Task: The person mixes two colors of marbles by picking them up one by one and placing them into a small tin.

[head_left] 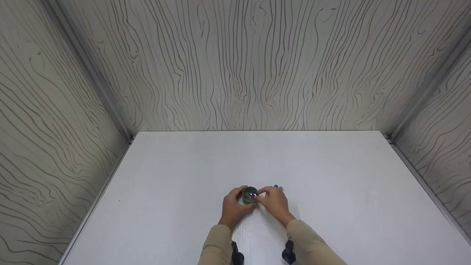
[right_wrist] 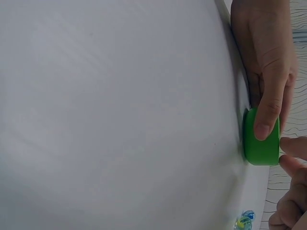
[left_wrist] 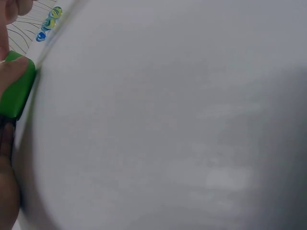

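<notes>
A small round green cup (head_left: 245, 201) stands on the white table in the head view, with shiny glassy bits inside it. My left hand (head_left: 235, 208) grips its side, the thumb along the near wall, as the right wrist view also shows on the green cup (right_wrist: 262, 151). Over the cup's mouth, my right hand (head_left: 275, 202) has its thumb and forefinger close together at the rim. Whether a marble sits between those fingertips is hidden. Several blue and yellow glass marbles (left_wrist: 49, 23) lie on the table just beyond my right hand.
The white table (head_left: 176, 165) ends at a wood-grain patterned back wall (head_left: 239, 73), with matching side walls left and right. Dark straps (head_left: 289, 252) show at both wrists, beside the beige sleeves (head_left: 309, 239).
</notes>
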Available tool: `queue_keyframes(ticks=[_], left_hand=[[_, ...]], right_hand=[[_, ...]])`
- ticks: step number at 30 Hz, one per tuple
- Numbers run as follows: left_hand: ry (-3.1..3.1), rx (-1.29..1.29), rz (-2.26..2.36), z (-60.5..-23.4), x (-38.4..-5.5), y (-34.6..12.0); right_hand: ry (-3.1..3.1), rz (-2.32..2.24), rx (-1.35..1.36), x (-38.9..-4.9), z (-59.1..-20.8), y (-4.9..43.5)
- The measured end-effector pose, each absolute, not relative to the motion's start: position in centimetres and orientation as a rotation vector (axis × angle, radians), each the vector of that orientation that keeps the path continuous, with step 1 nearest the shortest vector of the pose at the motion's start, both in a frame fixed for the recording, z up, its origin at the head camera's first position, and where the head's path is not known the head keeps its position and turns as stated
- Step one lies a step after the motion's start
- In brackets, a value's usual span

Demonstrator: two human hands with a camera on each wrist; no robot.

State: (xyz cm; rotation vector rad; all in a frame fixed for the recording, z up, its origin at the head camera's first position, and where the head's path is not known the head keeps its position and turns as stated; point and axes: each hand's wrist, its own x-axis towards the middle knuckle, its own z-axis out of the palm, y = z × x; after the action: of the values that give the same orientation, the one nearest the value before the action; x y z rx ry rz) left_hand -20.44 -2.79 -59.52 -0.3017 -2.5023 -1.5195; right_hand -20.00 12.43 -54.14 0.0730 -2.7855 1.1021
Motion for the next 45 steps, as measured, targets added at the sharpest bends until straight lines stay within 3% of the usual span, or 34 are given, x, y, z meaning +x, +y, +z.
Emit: queue_keyframes(ticks=[45], left_hand=[[-2.512,-0.285,-1.536,-59.4,-20.3,-2.7]], right_hand=[[-2.752,1.139,0.007,-19.7,-54.2,15.3]])
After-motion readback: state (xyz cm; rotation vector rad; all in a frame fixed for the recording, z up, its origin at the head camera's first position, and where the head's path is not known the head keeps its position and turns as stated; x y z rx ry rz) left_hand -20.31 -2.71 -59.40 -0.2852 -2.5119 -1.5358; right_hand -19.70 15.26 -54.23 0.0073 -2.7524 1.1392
